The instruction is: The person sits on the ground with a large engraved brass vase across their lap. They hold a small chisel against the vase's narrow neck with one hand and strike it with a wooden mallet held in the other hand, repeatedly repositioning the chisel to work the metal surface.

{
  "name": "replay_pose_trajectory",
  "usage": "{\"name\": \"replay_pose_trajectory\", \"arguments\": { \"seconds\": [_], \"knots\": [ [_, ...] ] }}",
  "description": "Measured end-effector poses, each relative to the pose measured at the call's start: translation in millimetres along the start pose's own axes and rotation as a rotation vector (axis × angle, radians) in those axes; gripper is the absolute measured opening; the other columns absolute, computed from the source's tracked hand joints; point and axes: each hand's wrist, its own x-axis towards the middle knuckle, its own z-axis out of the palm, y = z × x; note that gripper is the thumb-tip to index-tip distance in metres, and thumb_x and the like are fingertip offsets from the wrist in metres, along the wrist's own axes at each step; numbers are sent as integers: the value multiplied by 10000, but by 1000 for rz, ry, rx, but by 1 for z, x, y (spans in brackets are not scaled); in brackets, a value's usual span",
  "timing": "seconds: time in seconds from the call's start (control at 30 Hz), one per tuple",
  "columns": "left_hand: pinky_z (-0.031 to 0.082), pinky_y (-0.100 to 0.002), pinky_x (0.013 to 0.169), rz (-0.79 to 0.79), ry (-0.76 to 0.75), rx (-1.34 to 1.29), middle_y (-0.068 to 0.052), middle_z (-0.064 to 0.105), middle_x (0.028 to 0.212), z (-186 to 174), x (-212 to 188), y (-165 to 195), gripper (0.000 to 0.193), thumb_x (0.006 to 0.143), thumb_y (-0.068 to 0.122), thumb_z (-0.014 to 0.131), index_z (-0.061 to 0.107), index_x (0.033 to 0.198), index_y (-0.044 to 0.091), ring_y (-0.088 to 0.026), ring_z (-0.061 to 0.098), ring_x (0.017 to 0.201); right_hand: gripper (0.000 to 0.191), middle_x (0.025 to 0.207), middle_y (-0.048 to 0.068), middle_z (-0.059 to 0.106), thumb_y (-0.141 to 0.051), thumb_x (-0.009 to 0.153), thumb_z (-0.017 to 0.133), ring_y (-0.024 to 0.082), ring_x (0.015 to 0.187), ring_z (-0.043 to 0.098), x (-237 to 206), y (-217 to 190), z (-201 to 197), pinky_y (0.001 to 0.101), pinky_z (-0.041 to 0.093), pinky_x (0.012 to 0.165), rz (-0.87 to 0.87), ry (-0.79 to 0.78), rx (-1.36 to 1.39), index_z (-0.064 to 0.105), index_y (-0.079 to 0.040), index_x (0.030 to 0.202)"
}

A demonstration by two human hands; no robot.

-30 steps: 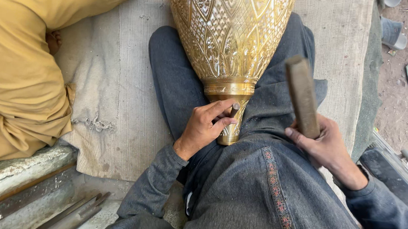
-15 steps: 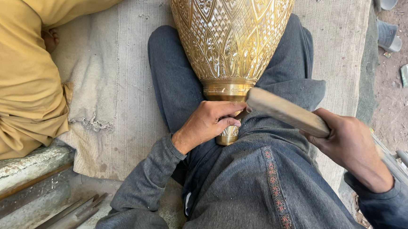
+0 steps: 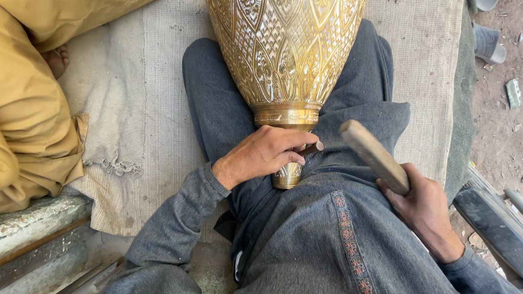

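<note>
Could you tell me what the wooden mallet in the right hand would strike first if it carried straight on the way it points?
Most likely the butt of the small punch held by the left hand against the brass vase's neck; depth is uncertain.

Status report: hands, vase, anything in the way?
Left hand holds punch on vase neck. Right hand grips raised hammer. Nothing between them.

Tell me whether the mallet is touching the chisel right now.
No: the wooden mallet in the right hand is raised clear of the chisel held by the left hand.
</note>
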Motion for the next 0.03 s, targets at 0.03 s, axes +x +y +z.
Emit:
{"name": "replay_pose_trajectory", "arguments": {
  "seconds": [0.03],
  "knots": [
    [616, -345, 895, 7, -4, 0, -106, 755, 1155, 0, -2, -2, 456, 850, 78, 778, 646, 1287, 80, -236, 764, 1035, 394, 872, 170, 759, -328, 883, 792, 303, 811, 776, -2, -2, 0, 426, 598, 702, -22, 22, 53, 672, -83, 1166]
  ]
}}
